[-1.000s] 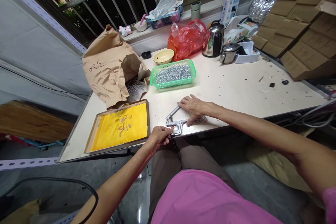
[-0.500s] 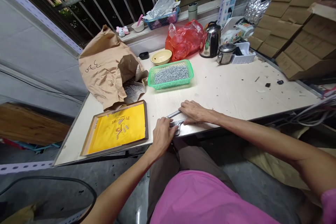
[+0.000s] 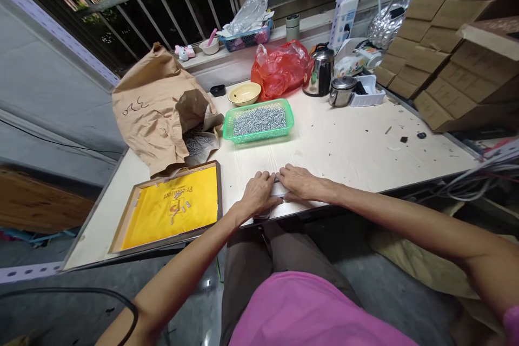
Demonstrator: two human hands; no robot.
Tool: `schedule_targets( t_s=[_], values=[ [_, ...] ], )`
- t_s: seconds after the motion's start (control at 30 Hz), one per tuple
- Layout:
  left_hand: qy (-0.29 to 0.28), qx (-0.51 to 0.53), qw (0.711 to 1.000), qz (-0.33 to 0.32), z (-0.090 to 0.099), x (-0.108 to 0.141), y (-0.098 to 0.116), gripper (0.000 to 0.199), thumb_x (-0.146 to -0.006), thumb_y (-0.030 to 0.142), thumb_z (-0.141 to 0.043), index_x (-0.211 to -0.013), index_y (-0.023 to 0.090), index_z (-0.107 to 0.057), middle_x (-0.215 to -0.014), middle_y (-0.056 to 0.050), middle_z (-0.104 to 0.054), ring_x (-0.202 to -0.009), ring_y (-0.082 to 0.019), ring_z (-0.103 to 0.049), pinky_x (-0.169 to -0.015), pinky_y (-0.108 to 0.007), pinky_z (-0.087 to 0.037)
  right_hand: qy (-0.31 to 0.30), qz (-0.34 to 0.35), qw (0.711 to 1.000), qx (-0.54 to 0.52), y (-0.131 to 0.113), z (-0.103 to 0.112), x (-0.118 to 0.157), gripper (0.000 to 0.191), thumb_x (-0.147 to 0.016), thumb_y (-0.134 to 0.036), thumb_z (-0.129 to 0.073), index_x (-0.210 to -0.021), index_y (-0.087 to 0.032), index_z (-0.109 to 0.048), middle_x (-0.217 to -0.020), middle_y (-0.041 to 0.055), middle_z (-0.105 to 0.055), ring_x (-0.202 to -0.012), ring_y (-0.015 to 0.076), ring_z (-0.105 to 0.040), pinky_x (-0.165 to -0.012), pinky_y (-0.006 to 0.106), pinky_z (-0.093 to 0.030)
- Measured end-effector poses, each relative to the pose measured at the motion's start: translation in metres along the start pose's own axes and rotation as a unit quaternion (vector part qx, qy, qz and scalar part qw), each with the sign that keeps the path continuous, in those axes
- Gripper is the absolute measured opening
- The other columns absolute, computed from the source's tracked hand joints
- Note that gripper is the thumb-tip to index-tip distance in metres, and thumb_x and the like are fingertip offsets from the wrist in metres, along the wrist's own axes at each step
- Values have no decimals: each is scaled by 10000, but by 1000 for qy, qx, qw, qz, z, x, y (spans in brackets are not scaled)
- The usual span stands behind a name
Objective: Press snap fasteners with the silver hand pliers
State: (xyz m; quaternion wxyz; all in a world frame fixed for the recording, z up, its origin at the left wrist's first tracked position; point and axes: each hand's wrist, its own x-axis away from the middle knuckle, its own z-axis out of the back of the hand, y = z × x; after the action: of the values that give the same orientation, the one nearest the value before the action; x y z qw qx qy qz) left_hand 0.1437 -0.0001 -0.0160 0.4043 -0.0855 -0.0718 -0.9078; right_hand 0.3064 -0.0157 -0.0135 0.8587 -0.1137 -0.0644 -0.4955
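Observation:
A grey metal piece with long flat arms (image 3: 278,190) lies at the table's front edge, mostly hidden under my fingers. From its left side my left hand (image 3: 257,195) grips it, fingers closed. My right hand (image 3: 299,183) is closed over its right part, its fingertips almost meeting the left ones. Beyond my hands stands a green plastic basket (image 3: 259,139) holding many small silver metal pins (image 3: 261,121). To the left lies a shallow tray (image 3: 219,194) with a yellow bottom (image 3: 198,211) and several loose pins on it.
A brown paper bag (image 3: 141,113) with more pins in its mouth leans at the back left. Behind the basket are a cream bowl (image 3: 244,94), a red plastic bag (image 3: 279,73), a kettle (image 3: 320,73) and a steel pot (image 3: 341,93). Cardboard boxes (image 3: 433,54) stack at the right.
My hands have come closer together over the metal piece, hiding most of its arms, which showed between them before. The whole view has shifted slightly.

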Motion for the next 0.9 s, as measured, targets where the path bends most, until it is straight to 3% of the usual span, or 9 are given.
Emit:
schedule_targets(
  t_s=[0.23, 0.33, 0.47, 0.57, 0.67, 0.73, 0.9],
  values=[
    [26, 25, 999, -19, -7, 2, 0, 309, -814, 411, -600, -1032, 194, -630, -956, -60, -593, -922, -228, -509, -753, -326, -438, 59, 2, 998, -11, -7, -22, 14, 218, -901, -261, -516, -1012, -103, -617, -1002, 129, -591, -951, 240, -505, -758, 328, -403],
    [29, 37, 999, -9, -11, 2, 2, 248, -859, 394, -545, -962, 195, -652, -926, -63, -594, -912, -220, -510, -736, -317, -434, 86, -2, 996, -26, -8, -31, 15, 214, -936, -221, -431, -942, -141, -630, -933, 101, -593, -897, 215, -514, -727, 315, -384],
    [26, 48, 998, -1, -10, 2, 1, 240, -860, 383, -547, -951, 191, -657, -927, -68, -602, -923, -224, -517, -751, -324, -448, 76, -16, 996, -32, -5, -30, 14, 179, -907, -198, -481, -933, -149, -650, -910, 91, -598, -889, 204, -522, -718, 295, -373],
    [53, 57, 997, 4, -14, 12, 4, 317, -833, 365, -591, -1095, 187, -610, -1032, -80, -611, -982, -242, -523, -812, -354, -468, 91, 10, 994, -60, 5, -23, 17, 269, -841, -341, -609, -1023, -147, -646, -960, 97, -594, -933, 218, -517, -746, 290, -377],
    [122, 84, 989, 17, -29, 30, 18, 389, -848, 276, -573, -1217, 163, -525, -1260, -122, -540, -1158, -264, -479, -951, -408, -436, 95, 48, 989, -104, 17, -22, 20, 404, -849, -478, -568, -1074, -149, -633, -961, 97, -594, -931, 214, -527, -765, 283, -375],
    [164, 107, 981, 7, -41, 42, 32, 382, -867, 231, -540, -1239, 151, -503, -1345, -145, -483, -1274, -276, -406, -1025, -438, -386, 98, 51, 988, -112, 24, -26, 18, 376, -918, -445, -464, -1080, -148, -628, -956, 98, -603, -917, 199, -539, -763, 274, -366],
    [186, 151, 970, -27, -61, 51, 59, 296, -918, 282, -464, -1185, 177, -538, -1247, -106, -576, -1259, -257, -444, -1062, -465, -348, 115, 7, 993, -10, 30, -30, -5, 197, -912, -270, -492, -956, -163, -651, -956, 92, -628, -923, 203, -533, -767, 303, -323]
  ],
)
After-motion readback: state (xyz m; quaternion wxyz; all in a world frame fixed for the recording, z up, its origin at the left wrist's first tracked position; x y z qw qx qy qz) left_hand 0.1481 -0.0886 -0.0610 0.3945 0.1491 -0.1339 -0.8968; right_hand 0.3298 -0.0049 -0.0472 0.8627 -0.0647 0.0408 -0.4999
